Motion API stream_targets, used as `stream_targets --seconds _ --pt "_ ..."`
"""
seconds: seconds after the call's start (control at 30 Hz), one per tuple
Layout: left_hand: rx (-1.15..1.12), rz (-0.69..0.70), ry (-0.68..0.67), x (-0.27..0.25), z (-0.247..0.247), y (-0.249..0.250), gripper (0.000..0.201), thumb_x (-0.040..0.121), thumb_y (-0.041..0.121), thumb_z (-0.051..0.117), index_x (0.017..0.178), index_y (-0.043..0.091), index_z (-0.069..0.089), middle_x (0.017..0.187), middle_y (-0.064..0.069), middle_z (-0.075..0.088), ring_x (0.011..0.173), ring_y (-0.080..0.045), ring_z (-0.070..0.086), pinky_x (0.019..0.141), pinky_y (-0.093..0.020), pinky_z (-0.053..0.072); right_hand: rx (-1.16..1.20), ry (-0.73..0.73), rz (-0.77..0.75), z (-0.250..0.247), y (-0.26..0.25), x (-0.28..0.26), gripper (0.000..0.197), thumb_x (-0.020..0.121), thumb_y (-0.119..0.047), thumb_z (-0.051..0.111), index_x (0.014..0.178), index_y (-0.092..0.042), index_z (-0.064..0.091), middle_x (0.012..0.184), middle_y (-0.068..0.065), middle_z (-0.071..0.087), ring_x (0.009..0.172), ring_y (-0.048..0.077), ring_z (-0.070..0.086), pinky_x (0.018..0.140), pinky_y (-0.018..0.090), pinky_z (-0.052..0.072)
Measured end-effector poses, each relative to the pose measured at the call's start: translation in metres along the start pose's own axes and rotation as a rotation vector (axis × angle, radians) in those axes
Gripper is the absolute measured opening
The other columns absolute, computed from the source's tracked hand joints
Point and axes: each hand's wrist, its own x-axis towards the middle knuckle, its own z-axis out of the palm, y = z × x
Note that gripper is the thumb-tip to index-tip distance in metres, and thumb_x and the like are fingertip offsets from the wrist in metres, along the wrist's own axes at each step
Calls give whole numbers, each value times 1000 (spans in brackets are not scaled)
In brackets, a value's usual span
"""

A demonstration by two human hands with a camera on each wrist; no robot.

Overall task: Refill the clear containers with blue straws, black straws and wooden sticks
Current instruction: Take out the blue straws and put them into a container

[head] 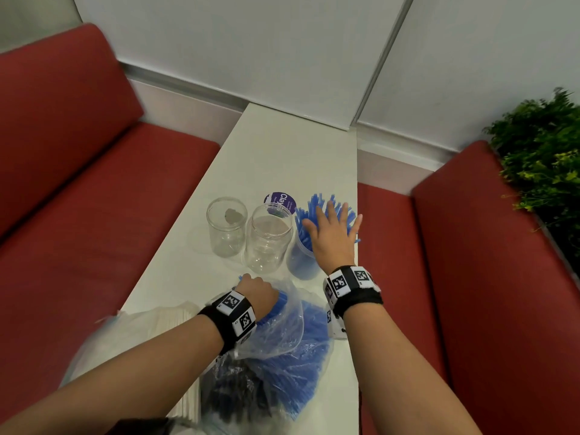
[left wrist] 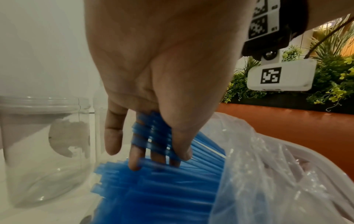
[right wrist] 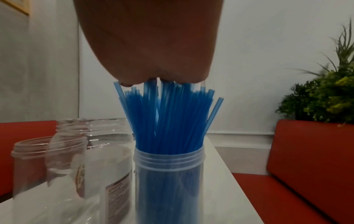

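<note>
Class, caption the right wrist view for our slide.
Open right hand pressing blue straws down into a clear container.

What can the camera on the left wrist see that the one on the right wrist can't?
Only the left wrist view shows the left hand gripping a bunch of blue straws at the mouth of a plastic bag. Only the right wrist view shows the right hand resting flat on the tips of straws standing in a container, and a labelled jar. Both show an empty clear jar, the white table and the plant.
</note>
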Motion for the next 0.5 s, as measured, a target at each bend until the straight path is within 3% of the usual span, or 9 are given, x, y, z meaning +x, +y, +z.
stream_targets --seconds 0.07,0.13,0.17,0.23,0.27,0.3,0.33,0.4,0.5 --pt "-9 1 19 -2 -1 -2 29 102 15 38 126 16 54 129 -4 59 121 -27 54 104 -44 37 -5 15 -1 -3 0 -4 66 106 -58 18 164 -26 14 172 4 0 156 33 -13 121 59 -14" --pt "-24 9 29 -4 -3 -4 30 103 16 37 128 15 53 130 -5 58 121 -27 54 102 -42 39 0 28 -13 -11 -2 -8 66 107 -56 21 164 -24 13 172 7 -3 156 34 -13 122 59 -13" --pt "-37 10 25 -5 -5 -5 30 103 18 37 128 15 53 130 -6 57 121 -27 54 100 -40 39 54 103 -38 -16 -4 -11 61 109 -51 28 163 -22 20 171 9 1 157 35 -9 123 57 -11" --pt "-80 -1 -11 -4 -12 -8 30 103 20 39 129 14 53 131 -7 57 120 -27 55 97 -39 43 272 410 -139 -24 -6 -20 45 109 -29 44 152 -16 46 167 15 22 156 35 13 127 48 -3" --pt "-103 -7 -45 -4 -16 -11 31 103 21 40 130 14 52 132 -9 56 119 -28 56 96 -39 44 405 535 -194 -26 -8 -27 40 105 -20 48 144 -13 55 161 15 34 152 32 27 128 41 5" --pt "-120 -12 -76 -4 -21 -14 31 103 21 41 131 13 52 132 -10 55 119 -29 56 95 -39 45 544 568 -239 -25 -12 -35 39 101 -17 48 138 -12 59 153 11 44 144 26 39 126 35 17" --pt "-129 -19 -99 -5 -25 -16 32 103 22 43 132 13 52 133 -10 55 119 -29 56 94 -39 46 674 491 -272 -21 -17 -43 41 97 -15 46 135 -13 60 144 6 52 135 18 48 121 33 31" --pt "-136 -45 -118 -9 -34 -21 32 102 21 46 131 14 55 132 -8 57 118 -28 57 93 -38 47 795 107 -286 -9 -28 -63 50 89 -12 46 137 -19 57 133 -4 61 122 5 56 111 32 45" --pt "-150 -60 -132 -19 -51 -27 31 99 19 52 129 11 58 129 -8 60 116 -26 59 94 -37 47 753 -451 -259 20 -35 -84 66 85 -7 61 147 -22 45 140 2 58 128 14 54 112 36 45"
